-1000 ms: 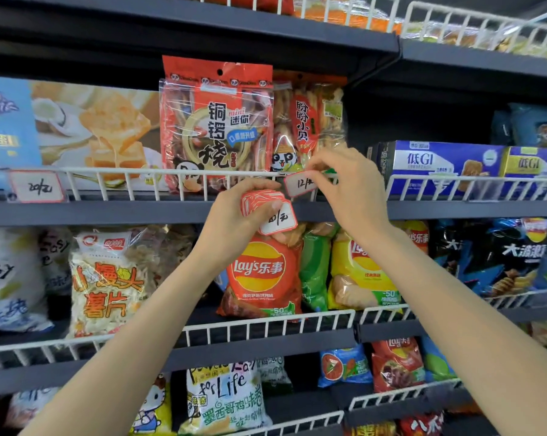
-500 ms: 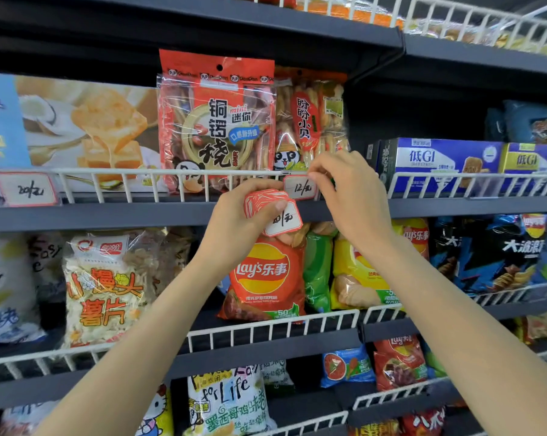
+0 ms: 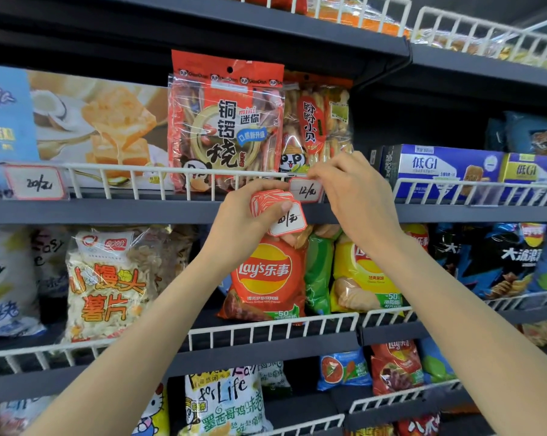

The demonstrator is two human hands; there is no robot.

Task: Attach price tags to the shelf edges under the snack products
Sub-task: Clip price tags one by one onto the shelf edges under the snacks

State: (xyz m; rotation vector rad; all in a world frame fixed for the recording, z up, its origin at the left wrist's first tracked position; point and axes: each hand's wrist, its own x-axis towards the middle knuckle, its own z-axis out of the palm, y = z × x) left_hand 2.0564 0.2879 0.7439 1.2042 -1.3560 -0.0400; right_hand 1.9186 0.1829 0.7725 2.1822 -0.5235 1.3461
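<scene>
My right hand point(image 3: 357, 196) pinches a white, red-edged price tag point(image 3: 305, 191) marked 12 against the white wire rail point(image 3: 133, 171) of the upper shelf, below a biscuit bag with a panda point(image 3: 316, 127). My left hand point(image 3: 247, 215) grips a stack of red-edged price tags point(image 3: 278, 212) just under that rail; the front tag sticks out to the right. A red bag of mini cakes point(image 3: 225, 121) stands to the left of the biscuit bag. Another tag point(image 3: 34, 183) marked 20 hangs on the rail at the far left.
The dark shelf edge point(image 3: 108, 212) runs across the view. Blue low-GI boxes point(image 3: 439, 171) sit to the right. Below are Lay's bags in red point(image 3: 266, 278), green and yellow, a potato-crisp bag point(image 3: 108, 287) at left, and more wire-fronted shelves.
The view has shifted slightly. My right hand has set the tag marked 12 flatter against the wire rail. My left hand holds the tag stack in nearly the same place.
</scene>
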